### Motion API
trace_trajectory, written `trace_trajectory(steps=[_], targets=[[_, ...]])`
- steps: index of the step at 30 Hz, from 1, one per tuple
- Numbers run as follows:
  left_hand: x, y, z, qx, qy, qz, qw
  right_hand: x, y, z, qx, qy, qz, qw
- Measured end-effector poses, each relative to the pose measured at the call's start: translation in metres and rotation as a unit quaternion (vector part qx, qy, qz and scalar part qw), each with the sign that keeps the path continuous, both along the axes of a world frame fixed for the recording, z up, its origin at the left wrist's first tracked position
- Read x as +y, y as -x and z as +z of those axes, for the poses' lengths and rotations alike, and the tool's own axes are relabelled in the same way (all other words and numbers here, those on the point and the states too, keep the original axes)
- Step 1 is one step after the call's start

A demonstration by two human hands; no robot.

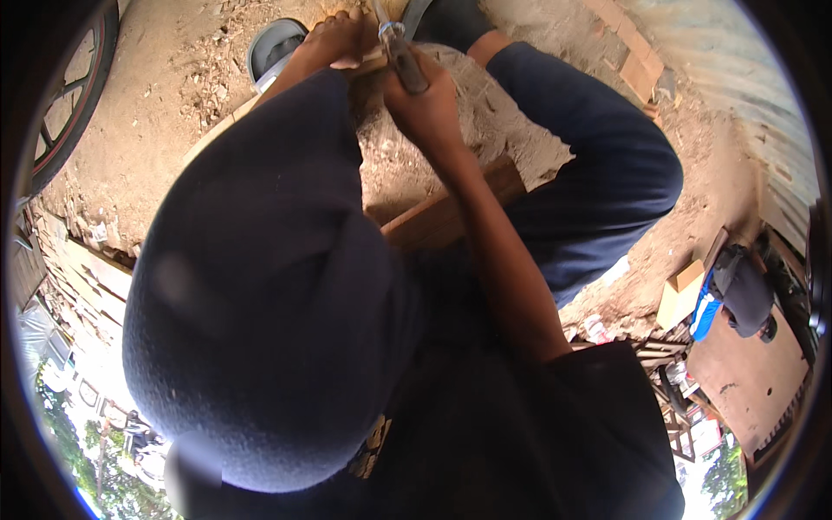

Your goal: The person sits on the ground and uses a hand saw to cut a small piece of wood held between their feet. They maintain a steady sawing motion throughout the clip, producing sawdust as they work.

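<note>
My right hand (425, 100) is closed around the dark handle of a chisel (403, 59). A shiny metal collar sits at the handle's far end, and the blade runs out past the top edge of the view. Just left of the blade, my left hand (336, 42) is closed, its fingers bent over a pale wooden strip (371, 66). My raised left knee hides part of that strip and most of my left forearm. A brown wooden board (438, 212) lies between my legs, partly covered by my clothing.
A grey round-ended object with a dark inside (273, 50) lies left of my left hand. Wood chips (212, 95) litter the dirt floor. A bicycle wheel (74, 104) stands far left, corrugated sheeting (745, 78) at right. Another person (744, 290) is near a cardboard box (681, 293).
</note>
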State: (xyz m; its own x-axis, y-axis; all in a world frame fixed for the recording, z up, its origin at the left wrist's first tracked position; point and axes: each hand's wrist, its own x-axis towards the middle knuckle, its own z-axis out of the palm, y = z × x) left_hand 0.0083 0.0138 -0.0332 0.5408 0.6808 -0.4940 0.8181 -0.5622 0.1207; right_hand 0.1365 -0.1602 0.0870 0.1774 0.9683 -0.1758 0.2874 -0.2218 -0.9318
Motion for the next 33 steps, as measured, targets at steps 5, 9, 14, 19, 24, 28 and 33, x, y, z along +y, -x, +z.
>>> trace_trajectory(steps=[5, 9, 14, 19, 24, 28, 33], targets=[[0.003, -0.002, 0.020, -0.020, -0.009, 0.051, 0.998, -0.061, -0.010, 0.004, -0.054, -0.149, -0.002, 0.987], [0.008, -0.015, -0.005, -0.008, 0.007, 0.004, 1.000, 0.000, -0.011, -0.010, 0.028, -0.006, -0.052, 0.998], [0.005, 0.007, -0.004, -0.012, -0.019, 0.016, 1.000, -0.040, -0.008, 0.005, 0.054, -0.015, -0.041, 0.998], [0.004, -0.001, 0.001, 0.013, -0.001, 0.037, 0.999, -0.006, -0.002, -0.005, 0.056, 0.004, -0.052, 0.997], [0.004, 0.001, -0.009, -0.041, -0.019, 0.028, 0.999, -0.026, -0.015, -0.004, 0.069, 0.009, -0.016, 0.997], [-0.003, 0.002, 0.009, -0.009, -0.008, 0.054, 0.998, -0.053, -0.014, 0.011, 0.101, 0.025, -0.036, 0.994], [0.006, -0.006, -0.009, -0.015, -0.021, 0.001, 1.000, 0.011, -0.010, 0.009, 0.096, 0.016, -0.044, 0.994]])
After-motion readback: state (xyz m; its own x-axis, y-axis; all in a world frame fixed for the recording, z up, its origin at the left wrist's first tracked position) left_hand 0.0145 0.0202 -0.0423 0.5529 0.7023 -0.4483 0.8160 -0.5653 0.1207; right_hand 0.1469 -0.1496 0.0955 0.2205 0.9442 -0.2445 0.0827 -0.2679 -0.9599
